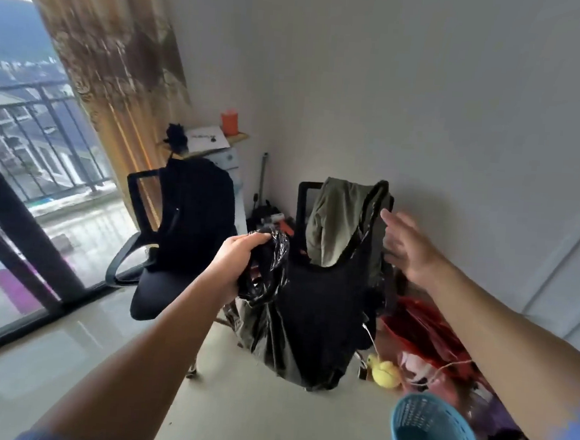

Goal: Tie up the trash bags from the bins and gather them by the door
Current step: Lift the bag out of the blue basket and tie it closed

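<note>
A black plastic trash bag (pixel 313 310) hangs in mid-air in the middle of the view, its bottom above the floor. My left hand (pixel 235 264) is closed around the bag's bunched left handle. The right handle loop (pixel 371 211) stands up loose beside my right hand (pixel 405 245), which is open with fingers spread and holds nothing. A blue perforated bin (pixel 435 434) sits at the lower right on the floor, with no bag in it.
Two black office chairs stand behind the bag: one (pixel 181 236) draped with dark clothing, one (pixel 336 223) with an olive garment. A red bag (pixel 424 335) and a yellow toy (pixel 386 372) lie on the right. A glass balcony door (pixel 25 208) fills the left.
</note>
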